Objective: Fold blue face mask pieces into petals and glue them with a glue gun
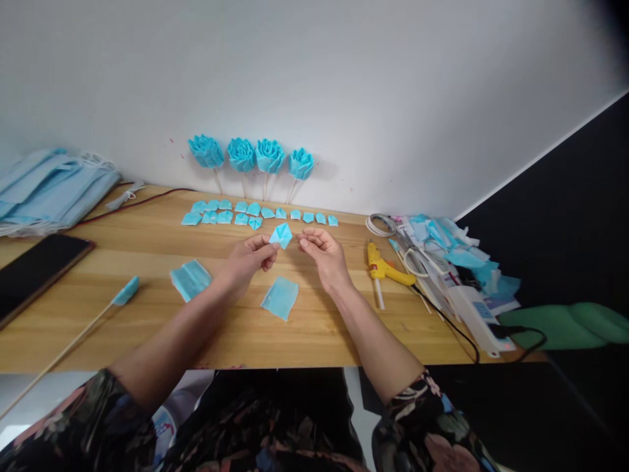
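The left hand (253, 259) is clamped on a small folded piece (282, 235), thumb and fingers pinching its lower left corner, so the creased face shows and most of the edge is free. The piece is up over the middle of the tabletop (334, 347), between the two hands. The right hand (324, 255) is just beside it, thumb and fingertips drawn close together – I cannot tell whether they meet – and a slight gap seems to part them from the piece, a stance that looks suited to working its free edge

Two blue squares (280, 298) lie flat near the arms, probably for easy reach. Beyond the hands, the petals (225, 217) sit in rows, likely spread out so each can be picked up singly. The four flowers (241, 155) stand at the back, seemingly propped on the wall (393, 98), which would spare their heads from crushing

At the left, a stick (73, 343) lies with its blue tip on the tabletop and its far end past the front edge, perhaps because it is long. The glue gun (386, 267) is by the right arm, its cord leading towards the power strip (474, 318) – a natural spot for it
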`<state>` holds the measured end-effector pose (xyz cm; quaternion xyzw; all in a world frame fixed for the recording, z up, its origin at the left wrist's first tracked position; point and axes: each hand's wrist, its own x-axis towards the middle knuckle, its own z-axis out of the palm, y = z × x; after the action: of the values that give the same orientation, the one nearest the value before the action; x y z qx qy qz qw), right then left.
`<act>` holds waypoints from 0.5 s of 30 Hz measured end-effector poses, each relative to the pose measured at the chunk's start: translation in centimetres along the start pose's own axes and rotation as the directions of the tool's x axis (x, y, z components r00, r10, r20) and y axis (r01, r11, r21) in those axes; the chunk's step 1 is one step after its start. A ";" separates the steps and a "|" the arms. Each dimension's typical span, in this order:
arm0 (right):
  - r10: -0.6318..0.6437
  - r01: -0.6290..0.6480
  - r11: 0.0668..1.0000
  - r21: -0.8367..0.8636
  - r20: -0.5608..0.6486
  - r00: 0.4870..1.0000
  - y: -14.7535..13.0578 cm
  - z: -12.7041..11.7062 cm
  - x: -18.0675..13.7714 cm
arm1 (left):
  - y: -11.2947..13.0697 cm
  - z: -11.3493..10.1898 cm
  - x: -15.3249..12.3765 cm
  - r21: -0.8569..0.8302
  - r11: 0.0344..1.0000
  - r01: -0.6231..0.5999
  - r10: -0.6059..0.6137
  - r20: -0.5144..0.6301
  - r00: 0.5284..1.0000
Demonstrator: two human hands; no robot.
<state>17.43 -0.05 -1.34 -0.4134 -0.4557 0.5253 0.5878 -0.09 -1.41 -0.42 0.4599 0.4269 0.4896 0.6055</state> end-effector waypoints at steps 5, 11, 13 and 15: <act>-0.014 0.012 0.999 -0.041 -0.033 0.999 -0.1 0.0 -0.1 | 0.0 -0.1 0.0 -0.003 1.000 -0.002 0.002 0.004 1.000; -0.013 0.010 0.997 -0.071 -0.042 0.999 -0.3 0.3 -0.2 | -0.1 0.0 0.0 0.006 1.000 0.006 -0.006 0.004 1.000; -0.026 0.024 0.996 -0.082 -0.029 0.999 -0.3 0.3 -0.3 | -0.1 0.0 0.0 0.006 1.000 0.011 -0.011 0.001 1.000; -0.038 0.037 0.995 -0.089 -0.012 0.999 -0.2 0.2 -0.3 | 0.0 0.0 0.0 0.012 1.000 0.013 -0.013 0.000 1.000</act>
<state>17.27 -0.38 -1.08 -0.4341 -0.4824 0.4905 0.5816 -0.05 -1.42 -0.45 0.4608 0.4328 0.4828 0.6059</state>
